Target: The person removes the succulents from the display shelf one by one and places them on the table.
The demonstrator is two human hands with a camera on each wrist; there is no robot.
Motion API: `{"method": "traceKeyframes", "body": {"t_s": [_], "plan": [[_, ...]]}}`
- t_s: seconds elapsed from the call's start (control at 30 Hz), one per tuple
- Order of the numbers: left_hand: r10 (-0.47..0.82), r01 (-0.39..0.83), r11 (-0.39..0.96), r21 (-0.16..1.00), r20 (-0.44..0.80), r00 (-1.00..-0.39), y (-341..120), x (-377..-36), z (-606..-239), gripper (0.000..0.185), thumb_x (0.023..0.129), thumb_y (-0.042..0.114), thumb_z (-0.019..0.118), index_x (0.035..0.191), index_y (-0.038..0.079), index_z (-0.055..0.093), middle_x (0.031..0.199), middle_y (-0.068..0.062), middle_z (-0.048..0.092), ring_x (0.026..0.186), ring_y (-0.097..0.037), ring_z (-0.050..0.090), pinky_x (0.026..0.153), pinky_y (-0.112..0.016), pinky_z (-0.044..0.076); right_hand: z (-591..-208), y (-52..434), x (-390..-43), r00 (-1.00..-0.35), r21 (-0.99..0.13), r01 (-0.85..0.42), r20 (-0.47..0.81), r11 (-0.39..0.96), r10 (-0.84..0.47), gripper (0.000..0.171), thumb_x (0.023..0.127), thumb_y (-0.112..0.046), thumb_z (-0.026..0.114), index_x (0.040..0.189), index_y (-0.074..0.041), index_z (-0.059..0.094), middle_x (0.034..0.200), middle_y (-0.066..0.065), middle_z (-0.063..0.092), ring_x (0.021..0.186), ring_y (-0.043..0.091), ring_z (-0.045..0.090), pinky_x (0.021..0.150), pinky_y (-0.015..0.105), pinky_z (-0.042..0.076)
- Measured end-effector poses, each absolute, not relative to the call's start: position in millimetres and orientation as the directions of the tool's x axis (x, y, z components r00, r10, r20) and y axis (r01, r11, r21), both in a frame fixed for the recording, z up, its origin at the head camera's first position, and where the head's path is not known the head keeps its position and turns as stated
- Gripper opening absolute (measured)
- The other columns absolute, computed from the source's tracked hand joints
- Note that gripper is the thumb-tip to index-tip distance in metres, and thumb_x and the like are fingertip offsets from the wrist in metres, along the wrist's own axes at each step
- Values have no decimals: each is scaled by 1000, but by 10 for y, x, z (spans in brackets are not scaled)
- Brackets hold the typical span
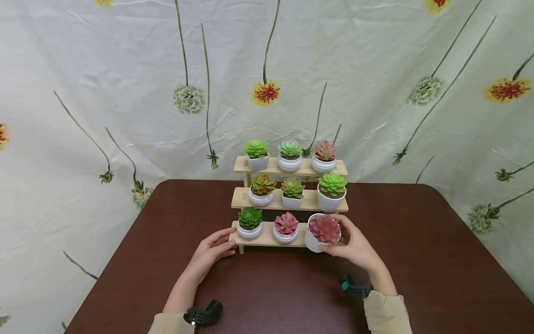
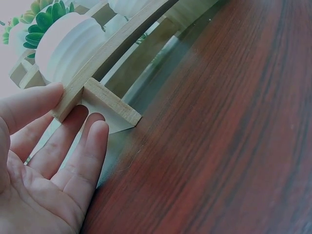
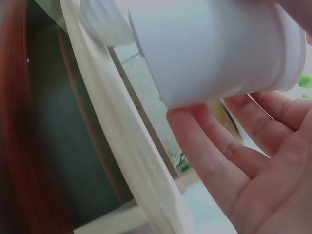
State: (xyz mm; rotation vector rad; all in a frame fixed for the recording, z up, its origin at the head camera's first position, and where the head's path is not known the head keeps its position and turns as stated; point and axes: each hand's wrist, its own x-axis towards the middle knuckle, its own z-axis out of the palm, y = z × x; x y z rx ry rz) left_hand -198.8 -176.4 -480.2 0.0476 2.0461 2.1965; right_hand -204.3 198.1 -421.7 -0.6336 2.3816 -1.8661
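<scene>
My right hand (image 1: pixel 354 246) grips a white pot of pink succulent (image 1: pixel 321 233), tilted at the bottom step's right end; my left hand (image 1: pixel 210 250), fingers relaxed, touches the wooden stand (image 1: pixel 267 239) at its left corner.

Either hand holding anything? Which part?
Right hand grips the pink succulent pot by its white side wall, tilted. Left hand holds nothing; its straight fingers touch the stand's bottom-left corner.
</scene>
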Motion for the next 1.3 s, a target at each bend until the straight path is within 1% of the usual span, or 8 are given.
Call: {"method": "traceKeyframes", "body": {"t_s": [0.1,0.23,0.43,0.6,0.8,0.93,1.13,1.3], "plan": [[121,-85,-66,994,-77,-990,-1762,-1991,-4803,47,89,13,65,131,1,50,123,-17,56,97,-22,61,84,-34,53,-4193,1931,-2023,-897,-933,-306,216,188,-386,65,72,-4,79,126,1,43,116,17,53,97,22,58,81,28,53],[114,-95,-58,994,-88,-990,-1760,-1989,-4809,47,89,14,65,131,1,51,122,-17,57,97,-22,61,84,-33,53,-4179,1859,-2001,-861,-923,-339,228,180,-455,66,72,-6,80,126,3,42,112,16,55,96,19,58,79,29,54],[113,-102,-54,993,-96,-989,-1762,-1987,-4807,46,89,14,65,131,2,51,122,-17,56,98,-21,61,84,-33,53,-4184,1705,-1977,-780,-912,-389,252,129,-573,65,71,-6,81,123,0,44,110,13,58,96,17,58,80,30,53],[111,-104,-50,993,-98,-989,-1763,-1990,-4801,46,89,14,65,132,2,51,123,-17,56,98,-19,61,84,-33,53,-4236,1518,-1949,-723,-926,-371,242,68,-646,63,71,-4,81,122,-1,45,109,13,59,96,18,59,81,32,53],[120,-97,-49,994,-91,-989,-1766,-2002,-4799,48,88,15,66,132,2,51,122,-17,56,98,-19,61,84,-34,53,-4291,1330,-1914,-666,-945,-326,220,13,-713,65,72,-3,81,125,-4,44,114,14,58,102,19,59,86,35,52],[124,-88,-48,995,-81,-989,-1770,-2010,-4805,47,88,15,66,131,2,51,122,-17,57,98,-19,61,84,-33,53,-4334,1246,-1903,-662,-948,-317,208,17,-720,65,71,-4,82,125,-6,46,115,12,58,103,19,59,87,35,51],[126,-79,-49,996,-72,-989,-1769,-2005,-4807,47,89,14,65,131,1,51,122,-17,57,97,-18,62,84,-33,53,-4392,1153,-1885,-686,-939,-332,174,92,-706,69,68,-10,85,126,-13,48,113,4,61,103,17,59,89,32,50],[130,-71,-51,996,-64,-990,-1770,-2002,-4803,47,89,15,65,131,0,51,122,-18,56,97,-18,61,84,-33,53,-4467,1075,-1879,-688,-942,-319,153,106,-710,68,68,-10,85,126,-13,49,114,2,61,102,16,60,88,31,50]]}}
